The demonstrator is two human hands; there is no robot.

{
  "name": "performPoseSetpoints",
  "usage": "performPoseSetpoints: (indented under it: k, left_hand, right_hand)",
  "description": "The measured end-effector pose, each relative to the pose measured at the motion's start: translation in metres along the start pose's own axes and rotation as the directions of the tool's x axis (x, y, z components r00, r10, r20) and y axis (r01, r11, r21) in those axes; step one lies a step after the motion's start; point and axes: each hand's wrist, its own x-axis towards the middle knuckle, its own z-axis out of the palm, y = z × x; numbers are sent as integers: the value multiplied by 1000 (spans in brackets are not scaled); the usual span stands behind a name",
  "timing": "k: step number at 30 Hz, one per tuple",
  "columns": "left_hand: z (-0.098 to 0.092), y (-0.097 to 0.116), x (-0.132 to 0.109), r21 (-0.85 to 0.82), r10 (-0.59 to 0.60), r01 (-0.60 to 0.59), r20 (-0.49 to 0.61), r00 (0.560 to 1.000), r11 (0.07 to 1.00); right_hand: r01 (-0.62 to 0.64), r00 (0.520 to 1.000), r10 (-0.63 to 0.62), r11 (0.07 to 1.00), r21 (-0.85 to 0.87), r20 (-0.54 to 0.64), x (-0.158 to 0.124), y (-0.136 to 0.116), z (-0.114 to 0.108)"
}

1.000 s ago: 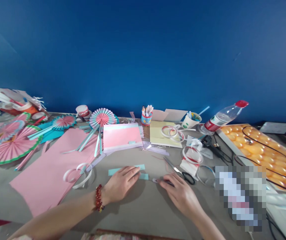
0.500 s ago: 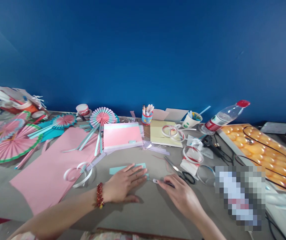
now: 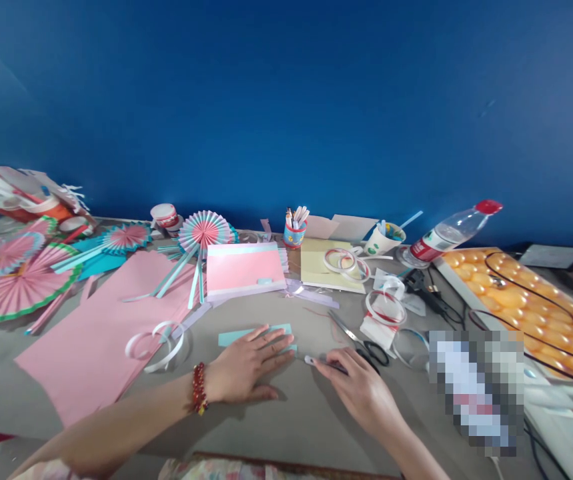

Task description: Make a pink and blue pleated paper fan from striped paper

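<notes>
Some blue paper [image 3: 229, 338], partly under left hand [image 3: 244, 368]

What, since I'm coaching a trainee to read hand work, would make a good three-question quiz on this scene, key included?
1. Multiple choice: what is the left hand spread over?
A) black-handled scissors
B) light-blue paper
C) a red-capped bottle

2. Short answer: what does the right hand hold?

3. True or false: a red beaded bracelet circles the left wrist.

Key: 1. B. 2. A slim tool with a pale tip; its exact type is unclear. 3. True.
</notes>
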Motion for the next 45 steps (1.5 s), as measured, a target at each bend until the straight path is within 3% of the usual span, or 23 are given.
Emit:
performPoseSetpoints:
  k: [14, 34, 41, 45]
  left_hand:
    - [0, 1, 0, 4, -4, 4, 3, 1000, 1000]
    - [2, 1, 0, -3, -27, 28, 22, 999, 1000]
    - [2, 0, 0, -108, -51, 60, 84, 995, 992]
    - [-13, -6, -4, -283, -100, 103, 27, 995, 953]
  right_hand:
    - [-29, 999, 29, 999, -15, 18, -3, -8, 0]
    - [-115, 992, 118, 992, 42, -51, -1, -30, 19]
    - [-138, 987, 138, 990, 17, -76, 2, -39, 26]
    - [-135, 989, 135, 991, 11, -67, 3, -39, 27]
